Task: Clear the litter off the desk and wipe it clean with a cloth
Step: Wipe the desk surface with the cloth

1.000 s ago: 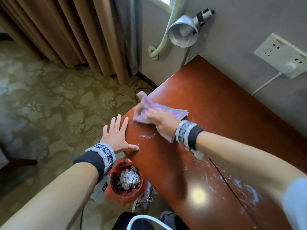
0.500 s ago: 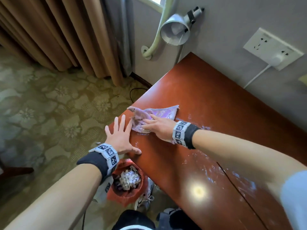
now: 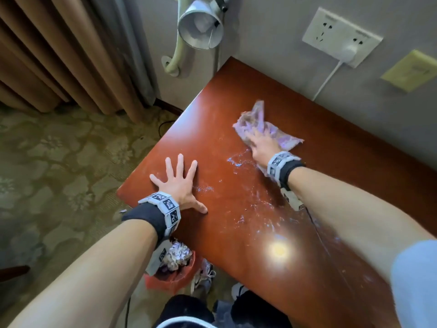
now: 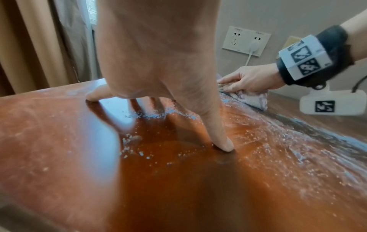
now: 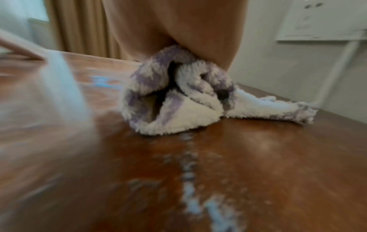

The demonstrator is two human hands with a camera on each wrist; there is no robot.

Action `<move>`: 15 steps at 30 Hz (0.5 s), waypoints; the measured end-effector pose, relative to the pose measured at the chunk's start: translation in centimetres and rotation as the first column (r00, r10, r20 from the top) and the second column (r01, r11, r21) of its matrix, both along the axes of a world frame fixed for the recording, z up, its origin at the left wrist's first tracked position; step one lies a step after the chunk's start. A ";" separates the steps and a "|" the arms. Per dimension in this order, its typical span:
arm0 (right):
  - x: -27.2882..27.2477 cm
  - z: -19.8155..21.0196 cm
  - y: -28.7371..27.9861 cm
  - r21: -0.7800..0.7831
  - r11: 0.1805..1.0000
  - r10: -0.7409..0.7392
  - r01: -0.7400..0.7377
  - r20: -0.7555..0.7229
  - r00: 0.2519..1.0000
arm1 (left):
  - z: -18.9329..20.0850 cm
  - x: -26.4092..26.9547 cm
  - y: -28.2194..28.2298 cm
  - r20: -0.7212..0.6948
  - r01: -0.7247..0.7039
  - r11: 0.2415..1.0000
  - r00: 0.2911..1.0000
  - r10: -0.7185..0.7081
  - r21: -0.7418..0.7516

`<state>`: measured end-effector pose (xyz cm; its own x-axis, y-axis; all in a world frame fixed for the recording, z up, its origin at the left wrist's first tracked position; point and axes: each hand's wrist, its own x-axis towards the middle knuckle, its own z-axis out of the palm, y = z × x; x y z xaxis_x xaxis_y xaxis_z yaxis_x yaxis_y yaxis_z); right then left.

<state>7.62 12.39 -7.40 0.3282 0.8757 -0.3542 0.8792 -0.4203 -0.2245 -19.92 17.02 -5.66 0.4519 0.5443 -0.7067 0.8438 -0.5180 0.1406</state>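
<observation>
From the head view, the crumpled purple-and-white terry cloth (image 3: 264, 131) is pressed on the glossy red-brown wooden desk (image 3: 236, 91) under the right hand (image 3: 261, 149), fingers flat on it

From the left wrist view, whitish smears (image 4: 268, 141) are seen beside the left hand (image 4: 158, 62), splayed and empty

From the right wrist view, a smear trail (image 5: 190, 164) is seen wristward of the cloth

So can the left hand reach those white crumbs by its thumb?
Probably yes. The left hand lies flat on the desk with fingers spread, and the white crumbs sit right beside it on bare wood. Nothing lies between them. The right hand with the cloth is farther off.
</observation>
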 end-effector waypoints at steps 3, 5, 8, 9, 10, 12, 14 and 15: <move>-5.3 0.0 -2.8 0.036 0.968 0.252 -0.250 -0.058 0.966 | 0.1 0.2 0.0 -0.009 -0.009 1.000 1.000 0.009 0.000; -8.0 0.2 -4.5 0.040 0.944 0.330 -0.328 -0.034 0.944 | 0.2 0.2 -0.1 -0.008 -0.016 1.000 1.000 0.016 0.007; -8.3 0.6 -4.5 0.055 0.952 0.305 -0.301 -0.094 0.948 | 0.4 0.2 -0.2 -0.015 -0.019 1.000 1.000 0.020 0.010; -7.5 1.1 -3.8 0.093 0.965 0.254 -0.243 -0.127 0.959 | 0.4 0.2 -0.1 -0.015 -0.021 1.000 1.000 0.021 0.008; -6.4 1.6 -2.9 0.138 0.975 0.193 -0.173 -0.145 0.971 | 0.3 0.2 -0.1 -0.011 -0.025 1.000 1.000 0.025 0.005; -2.9 2.0 -0.5 0.195 0.979 0.077 -0.056 -0.104 0.992 | 0.2 0.1 -0.1 -0.008 -0.028 1.000 1.000 0.028 0.002; 0.6 1.8 1.8 0.141 0.990 0.009 -0.007 -0.017 1.000 | 0.2 0.1 0.0 -0.020 -0.026 1.000 0.999 0.026 0.006; 1.8 1.6 2.7 0.073 0.997 0.003 -0.003 -0.002 1.000 | 0.2 0.2 0.0 -0.027 -0.027 1.000 0.999 0.027 0.007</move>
